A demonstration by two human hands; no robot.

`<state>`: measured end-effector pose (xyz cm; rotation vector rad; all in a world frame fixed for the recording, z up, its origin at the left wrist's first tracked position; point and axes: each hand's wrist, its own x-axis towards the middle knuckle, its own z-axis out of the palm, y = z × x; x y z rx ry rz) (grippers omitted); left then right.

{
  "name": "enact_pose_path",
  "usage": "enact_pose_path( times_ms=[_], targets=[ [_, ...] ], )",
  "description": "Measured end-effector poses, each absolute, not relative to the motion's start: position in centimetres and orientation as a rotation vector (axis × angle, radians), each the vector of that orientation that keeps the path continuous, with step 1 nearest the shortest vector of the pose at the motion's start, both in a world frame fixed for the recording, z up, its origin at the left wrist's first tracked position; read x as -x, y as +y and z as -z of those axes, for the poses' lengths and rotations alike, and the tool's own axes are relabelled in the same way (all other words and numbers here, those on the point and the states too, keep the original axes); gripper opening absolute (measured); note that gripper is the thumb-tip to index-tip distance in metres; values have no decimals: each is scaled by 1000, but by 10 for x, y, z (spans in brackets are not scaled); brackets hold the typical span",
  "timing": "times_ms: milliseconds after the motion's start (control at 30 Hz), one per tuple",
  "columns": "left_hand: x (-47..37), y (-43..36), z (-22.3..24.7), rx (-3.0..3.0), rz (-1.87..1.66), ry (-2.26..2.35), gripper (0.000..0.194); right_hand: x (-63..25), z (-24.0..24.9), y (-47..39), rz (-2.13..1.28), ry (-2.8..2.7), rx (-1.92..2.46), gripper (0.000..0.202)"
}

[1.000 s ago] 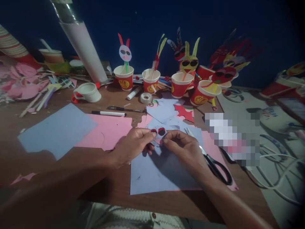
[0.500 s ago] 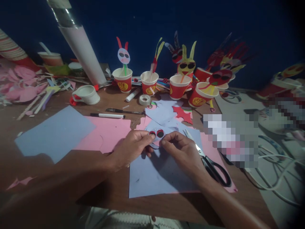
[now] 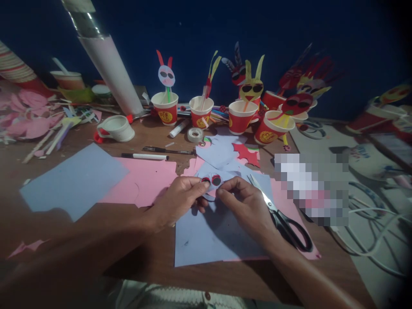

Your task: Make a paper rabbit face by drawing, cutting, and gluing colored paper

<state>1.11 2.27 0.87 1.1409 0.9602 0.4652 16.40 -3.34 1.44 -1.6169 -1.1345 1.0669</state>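
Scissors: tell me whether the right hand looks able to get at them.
Probably yes: the scissors lie right beside the right hand, with nothing seen lying on them. Its fingers, though, appear to pinch the small paper face and would likely have to release it first.

From over here I'm seeing a paper face (image 3: 210,186) that is showing pale blue, its round eyes (image 3: 216,181) staring black within red rims, a pink patch (image 3: 212,193) glowing below. The cups (image 3: 165,113) are wearing bright red with white rims and yellow emblems. A pink sheet (image 3: 151,178) is lying by a pale blue one (image 3: 75,178), and the scissors (image 3: 272,207) are pairing silver blades with black handles. The wall (image 3: 193,56) is looming deep navy.
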Motion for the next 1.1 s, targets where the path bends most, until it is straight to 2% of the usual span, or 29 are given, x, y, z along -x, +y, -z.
enact_pose_path(
  times_ms=[633,833,1100],
  targets=[
    [-16,19,-12,-1182,-500,987,19,-162,-12,-31,-1036,-1133,1573,8],
    [-16,20,-9,-1187,-496,998,19,-162,-10,-32,-1031,-1122,1517,25],
    [-14,21,-10,-1203,-483,956,21,-162,-12,-33,-1062,-1071,1421,24]
  ],
)
